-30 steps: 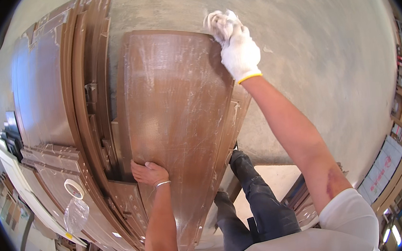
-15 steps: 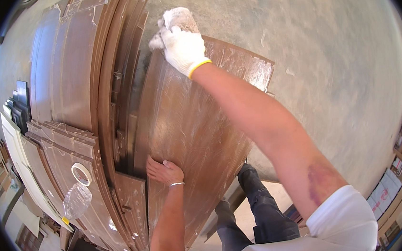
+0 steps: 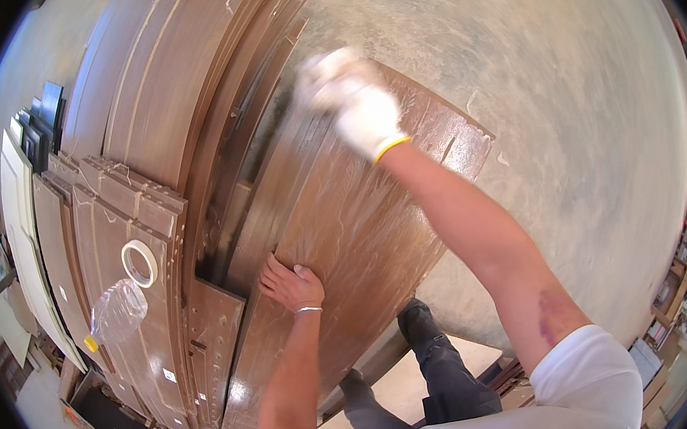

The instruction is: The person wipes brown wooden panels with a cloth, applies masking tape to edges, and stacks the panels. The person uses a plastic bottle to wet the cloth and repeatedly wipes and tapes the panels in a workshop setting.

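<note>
A brown wood-grain panel [image 3: 361, 229] with glossy, wet-looking streaks lies in front of me, slanting away to the far right. My left hand [image 3: 291, 284] is bare, with a thin bracelet at the wrist. It lies with fingers stretched on the panel near its left edge. A white knit glove with a yellow cuff covers my right hand [image 3: 368, 122]. That hand is closed on a whitish, dirty rag [image 3: 324, 81] at the panel's far end. Motion blurs the rag and the fingertips.
Stacks of brown panels [image 3: 161, 91] stand to the left. On a nearer stack [image 3: 108, 235] rest a roll of tape [image 3: 139, 263] and a clear plastic bottle [image 3: 119, 312] with a yellow cap. White panels [image 3: 20, 210] and dark panels [image 3: 45, 118] are farther left. Concrete floor [image 3: 580, 112] spreads right.
My right hand with the rag has moved right and slightly nearer over the panel's far end. The whole view has shifted a little. My left hand still lies by the panel's left edge.
</note>
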The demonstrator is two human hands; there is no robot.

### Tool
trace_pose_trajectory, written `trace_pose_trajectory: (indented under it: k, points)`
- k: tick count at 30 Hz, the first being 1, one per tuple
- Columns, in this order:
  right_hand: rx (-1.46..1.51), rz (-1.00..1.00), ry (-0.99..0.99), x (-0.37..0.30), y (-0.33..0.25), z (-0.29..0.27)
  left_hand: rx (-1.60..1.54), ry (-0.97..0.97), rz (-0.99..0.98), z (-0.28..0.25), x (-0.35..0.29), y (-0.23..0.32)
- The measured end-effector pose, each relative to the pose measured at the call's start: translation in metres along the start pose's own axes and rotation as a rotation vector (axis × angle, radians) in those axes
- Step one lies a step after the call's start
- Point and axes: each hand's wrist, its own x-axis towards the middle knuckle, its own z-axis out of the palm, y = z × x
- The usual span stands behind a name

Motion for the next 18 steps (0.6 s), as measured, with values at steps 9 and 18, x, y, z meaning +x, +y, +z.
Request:
trace_pose_trajectory:
  k: [9, 18]
  points:
    - [-0.489, -0.162, -0.372, -0.052, -0.004, -0.029, -0.005, -0.069, -0.06, -0.005, -0.003, 0.003]
    - [-0.389, -0.367, -0.551, -0.227, -0.111, 0.127, -0.766, 0.304, -0.103, -0.006, -0.023, -0.025]
